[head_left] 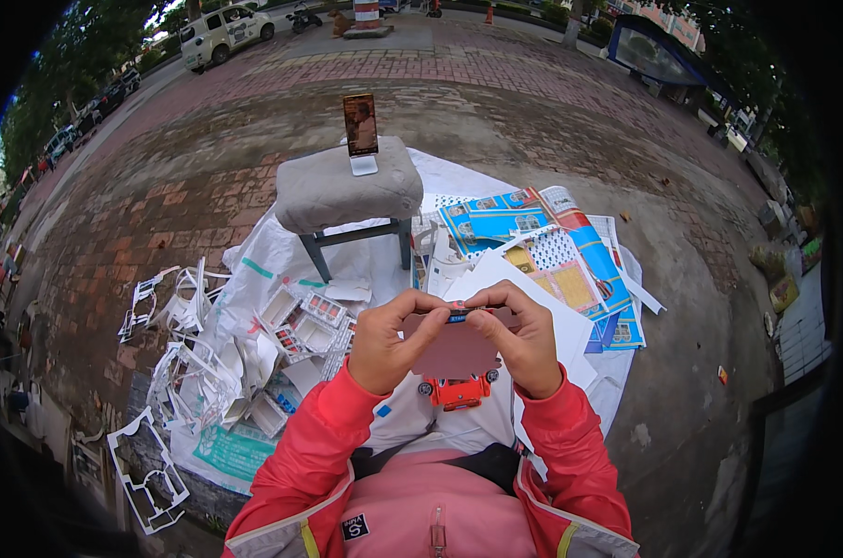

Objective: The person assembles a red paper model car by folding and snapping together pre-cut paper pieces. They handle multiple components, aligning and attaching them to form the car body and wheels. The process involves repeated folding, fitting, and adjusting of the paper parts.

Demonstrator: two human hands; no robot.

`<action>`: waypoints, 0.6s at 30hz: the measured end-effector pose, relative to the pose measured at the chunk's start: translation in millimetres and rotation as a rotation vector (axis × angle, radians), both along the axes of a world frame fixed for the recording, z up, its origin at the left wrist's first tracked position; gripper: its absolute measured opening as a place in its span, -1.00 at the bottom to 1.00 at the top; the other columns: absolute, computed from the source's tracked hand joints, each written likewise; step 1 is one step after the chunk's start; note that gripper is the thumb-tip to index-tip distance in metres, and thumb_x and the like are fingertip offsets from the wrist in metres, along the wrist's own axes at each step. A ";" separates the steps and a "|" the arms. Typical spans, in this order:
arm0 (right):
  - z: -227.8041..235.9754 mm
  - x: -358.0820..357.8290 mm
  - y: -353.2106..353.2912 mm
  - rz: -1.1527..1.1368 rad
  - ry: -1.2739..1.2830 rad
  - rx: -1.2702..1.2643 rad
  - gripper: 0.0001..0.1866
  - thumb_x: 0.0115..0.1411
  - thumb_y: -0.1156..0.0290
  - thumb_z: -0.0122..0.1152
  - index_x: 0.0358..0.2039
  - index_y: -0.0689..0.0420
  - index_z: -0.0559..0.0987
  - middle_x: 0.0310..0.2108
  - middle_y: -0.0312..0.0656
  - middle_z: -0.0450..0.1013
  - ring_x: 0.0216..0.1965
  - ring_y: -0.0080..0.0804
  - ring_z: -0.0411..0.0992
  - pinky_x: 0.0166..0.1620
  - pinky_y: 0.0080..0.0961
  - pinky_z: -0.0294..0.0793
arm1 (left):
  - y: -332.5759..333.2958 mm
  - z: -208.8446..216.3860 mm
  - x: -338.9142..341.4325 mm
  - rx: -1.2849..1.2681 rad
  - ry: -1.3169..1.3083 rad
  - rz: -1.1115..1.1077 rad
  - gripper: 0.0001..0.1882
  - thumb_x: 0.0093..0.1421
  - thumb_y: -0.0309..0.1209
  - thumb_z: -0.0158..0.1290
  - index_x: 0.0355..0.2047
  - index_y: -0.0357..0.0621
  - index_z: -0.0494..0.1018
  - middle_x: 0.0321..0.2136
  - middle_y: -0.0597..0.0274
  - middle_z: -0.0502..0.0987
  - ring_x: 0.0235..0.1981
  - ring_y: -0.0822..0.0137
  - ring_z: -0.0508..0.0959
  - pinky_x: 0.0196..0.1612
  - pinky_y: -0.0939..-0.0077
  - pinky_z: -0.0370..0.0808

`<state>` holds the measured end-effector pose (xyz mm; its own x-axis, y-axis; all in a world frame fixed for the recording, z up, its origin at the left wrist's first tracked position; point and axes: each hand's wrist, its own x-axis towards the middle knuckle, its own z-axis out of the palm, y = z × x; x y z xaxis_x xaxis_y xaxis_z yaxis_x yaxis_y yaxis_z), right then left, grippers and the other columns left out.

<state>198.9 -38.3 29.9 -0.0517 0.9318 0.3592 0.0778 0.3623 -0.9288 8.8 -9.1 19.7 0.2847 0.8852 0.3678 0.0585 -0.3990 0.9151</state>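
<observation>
My left hand (389, 337) and my right hand (517, 333) both grip a flat pinkish-brown cardboard piece (454, 352), held up in front of my chest. The fingertips of both hands pinch a small blue and red part (463, 314) at its top edge. Just below the piece lies a small red paper model car (460, 391) on my lap. Both sleeves are red.
A grey cushioned stool (347, 191) stands ahead with a phone (360, 125) propped upright on it. Printed model sheets (542, 251) lie to the right on a white sack (273, 260). White punched-out card frames (194, 367) and paper model parts (305, 325) are scattered to the left on brick paving.
</observation>
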 end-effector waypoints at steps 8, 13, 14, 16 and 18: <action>5.6 0.8 -0.7 0.012 0.051 -0.108 -0.84 0.22 0.47 0.23 -0.23 0.27 0.57 -0.35 -0.30 0.48 -0.36 -0.68 0.42 -0.27 -0.72 0.38 | -4.9 1.7 8.1 0.092 0.042 0.095 -0.86 0.18 -0.44 0.17 -0.31 -0.28 0.56 -0.48 0.12 0.63 -0.46 0.37 0.64 -0.38 0.56 0.51; 7.2 0.8 -3.4 -0.006 0.161 -0.081 -0.71 0.21 0.49 0.22 -0.07 0.27 0.48 -0.26 -0.24 0.46 -0.28 -0.63 0.42 -0.23 -0.69 0.41 | 0.1 -0.1 4.3 -0.056 -0.030 0.081 -0.83 0.17 -0.43 0.19 -0.26 -0.27 0.55 -0.45 0.16 0.63 -0.46 0.35 0.63 -0.36 0.55 0.52; 7.0 1.0 -3.7 0.002 0.221 -0.080 -0.68 0.21 0.50 0.22 -0.04 0.27 0.45 -0.24 -0.22 0.46 -0.25 -0.61 0.42 -0.21 -0.68 0.42 | 1.6 -0.4 3.7 -0.078 -0.062 0.073 -0.82 0.17 -0.43 0.19 -0.25 -0.26 0.55 -0.43 0.16 0.64 -0.46 0.35 0.63 -0.36 0.55 0.52; 6.5 1.5 -1.8 -0.011 0.258 -0.052 -0.64 0.20 0.52 0.22 0.01 0.27 0.42 -0.18 -0.18 0.44 -0.16 -0.56 0.40 -0.15 -0.67 0.43 | 4.2 -0.9 4.5 0.080 -0.077 0.035 -0.79 0.18 -0.43 0.19 -0.20 -0.25 0.54 -0.37 0.16 0.64 -0.47 0.38 0.62 -0.37 0.57 0.51; 4.8 -0.5 -0.7 -0.088 0.250 0.002 -0.64 0.19 0.53 0.23 0.00 0.26 0.43 -0.18 -0.19 0.43 -0.15 -0.54 0.40 -0.13 -0.68 0.42 | 4.5 -1.6 6.9 0.207 -0.068 0.027 -0.77 0.17 -0.44 0.19 -0.17 -0.24 0.54 -0.32 0.15 0.64 -0.47 0.41 0.61 -0.38 0.59 0.51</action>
<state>198.4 -39.0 34.8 0.1202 0.9282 0.3520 -0.1229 0.3658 -0.9226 15.7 -4.6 18.2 0.2299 0.7959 0.5601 0.0125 -0.5778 0.8161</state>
